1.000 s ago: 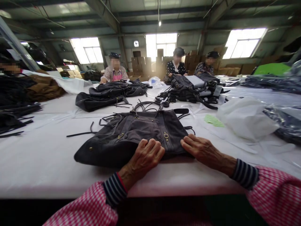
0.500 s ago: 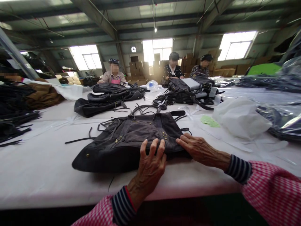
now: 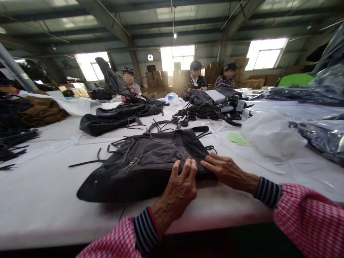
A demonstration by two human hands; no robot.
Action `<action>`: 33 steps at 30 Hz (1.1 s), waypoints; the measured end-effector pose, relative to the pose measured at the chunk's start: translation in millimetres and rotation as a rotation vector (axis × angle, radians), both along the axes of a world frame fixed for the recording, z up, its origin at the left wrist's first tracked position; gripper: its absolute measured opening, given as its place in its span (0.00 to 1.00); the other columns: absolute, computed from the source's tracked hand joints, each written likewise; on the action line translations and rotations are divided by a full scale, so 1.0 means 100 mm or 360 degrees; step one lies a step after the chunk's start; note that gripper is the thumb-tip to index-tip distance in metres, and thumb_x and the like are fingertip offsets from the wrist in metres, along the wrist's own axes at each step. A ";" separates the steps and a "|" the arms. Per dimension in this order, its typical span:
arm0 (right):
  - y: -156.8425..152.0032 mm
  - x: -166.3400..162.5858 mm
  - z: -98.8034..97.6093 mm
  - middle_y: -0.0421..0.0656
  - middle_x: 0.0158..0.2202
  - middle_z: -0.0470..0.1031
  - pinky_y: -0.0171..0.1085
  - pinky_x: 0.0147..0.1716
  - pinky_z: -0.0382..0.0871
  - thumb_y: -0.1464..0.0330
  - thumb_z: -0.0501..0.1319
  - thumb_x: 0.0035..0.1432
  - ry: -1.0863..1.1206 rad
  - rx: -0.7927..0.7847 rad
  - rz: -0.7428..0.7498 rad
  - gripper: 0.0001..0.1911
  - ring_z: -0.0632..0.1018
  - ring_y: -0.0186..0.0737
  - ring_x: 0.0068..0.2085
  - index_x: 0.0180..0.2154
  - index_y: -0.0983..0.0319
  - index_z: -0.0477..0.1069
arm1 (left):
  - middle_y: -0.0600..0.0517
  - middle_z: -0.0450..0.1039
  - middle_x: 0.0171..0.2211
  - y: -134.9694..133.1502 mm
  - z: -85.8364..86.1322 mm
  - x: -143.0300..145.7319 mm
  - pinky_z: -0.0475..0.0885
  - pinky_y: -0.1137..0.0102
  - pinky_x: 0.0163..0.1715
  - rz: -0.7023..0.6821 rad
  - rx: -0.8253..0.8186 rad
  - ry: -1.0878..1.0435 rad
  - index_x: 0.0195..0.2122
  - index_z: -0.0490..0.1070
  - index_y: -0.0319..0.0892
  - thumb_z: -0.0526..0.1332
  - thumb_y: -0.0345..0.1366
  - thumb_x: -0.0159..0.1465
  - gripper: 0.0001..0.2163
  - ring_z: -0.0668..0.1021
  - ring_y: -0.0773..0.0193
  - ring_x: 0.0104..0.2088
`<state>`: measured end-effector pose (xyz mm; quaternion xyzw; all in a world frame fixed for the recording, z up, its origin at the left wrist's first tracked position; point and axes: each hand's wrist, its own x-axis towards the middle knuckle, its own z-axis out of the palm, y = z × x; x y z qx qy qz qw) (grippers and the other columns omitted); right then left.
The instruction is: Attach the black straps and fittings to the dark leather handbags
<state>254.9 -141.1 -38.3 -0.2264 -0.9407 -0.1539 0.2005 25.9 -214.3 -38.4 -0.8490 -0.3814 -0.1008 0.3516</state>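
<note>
A dark grey handbag with black trim and small brass fittings lies flat before me, its handles pointing away. My left hand grips the bag's near edge, with bent fingers over the dark lower panel below a brass buckle. At the right end, my right hand holds the bag's corner, fingers on top and close together. Its thumb is hidden. Thin black straps trail from the bag's left side and top.
Several dark bags lie stacked beyond, and another pile stands back right. Brown fabric sits at left. Crumpled white wrapping, green paper and plastic-wrapped goods are at right. Co-workers are across the table.
My left hand has slid right along the bag's edge, and its fingers are closer together. My right hand stays at the corner. Across the table, a co-worker has lifted a dark bag.
</note>
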 end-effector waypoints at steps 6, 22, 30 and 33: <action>-0.06 0.00 -0.05 0.49 0.39 0.74 0.39 0.33 0.70 0.77 0.54 0.69 -0.0092 0.0195 0.0050 0.12 0.73 0.46 0.42 0.51 0.67 0.71 | 0.42 0.68 0.63 -0.01 0.12 -0.22 0.67 0.58 0.59 -0.0421 -0.0255 0.0046 0.63 0.67 0.30 0.50 0.25 0.71 0.20 0.68 0.54 0.62; -0.36 0.12 -0.15 0.55 0.59 0.74 0.49 0.45 0.76 0.79 0.52 0.54 -0.0130 0.0184 0.0007 0.32 0.77 0.55 0.55 0.61 0.65 0.68 | 0.43 0.73 0.58 -0.32 -0.15 0.05 0.68 0.55 0.56 -0.0135 -0.0276 -0.0274 0.57 0.70 0.38 0.50 0.33 0.75 0.15 0.71 0.52 0.61; 0.40 -1.44 1.04 0.45 0.44 0.79 0.40 0.43 0.73 0.63 0.57 0.71 0.0624 -0.0705 0.0439 0.12 0.79 0.42 0.42 0.49 0.59 0.75 | 0.42 0.78 0.49 -0.29 -0.34 0.19 0.74 0.56 0.47 -0.0007 0.0155 -0.0150 0.49 0.77 0.44 0.54 0.39 0.73 0.13 0.76 0.55 0.53; 0.51 -2.29 0.90 0.44 0.41 0.77 0.38 0.36 0.72 0.59 0.58 0.70 0.0901 -0.0850 0.0618 0.14 0.77 0.39 0.37 0.49 0.60 0.75 | 0.44 0.79 0.52 -0.24 -0.40 0.15 0.75 0.54 0.47 0.0527 0.0575 -0.0150 0.55 0.75 0.53 0.57 0.46 0.70 0.15 0.77 0.55 0.55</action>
